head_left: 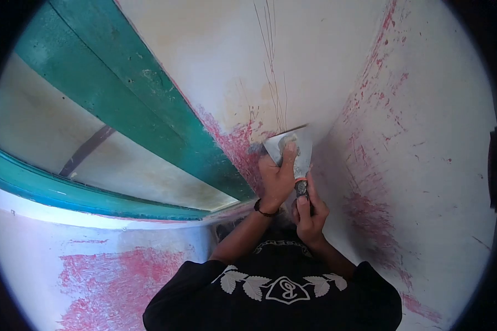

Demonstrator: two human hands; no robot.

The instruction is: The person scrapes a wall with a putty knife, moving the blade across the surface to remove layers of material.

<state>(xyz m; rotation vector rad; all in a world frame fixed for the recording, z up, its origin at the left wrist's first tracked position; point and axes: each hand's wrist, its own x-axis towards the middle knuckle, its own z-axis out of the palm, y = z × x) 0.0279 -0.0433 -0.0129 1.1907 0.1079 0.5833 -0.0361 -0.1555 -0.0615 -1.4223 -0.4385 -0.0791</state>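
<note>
Against pale wall, scraper (302, 156) blade under left hand (279, 174), handle in right hand (311, 212)

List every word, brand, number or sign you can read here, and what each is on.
Black shirt: a framed, stylized letter emblem, can't tell which letter.
Shirt, near the collar: curved lettering, too blurred to read.
Scraper handle: label-like marking, too small to read.
</note>
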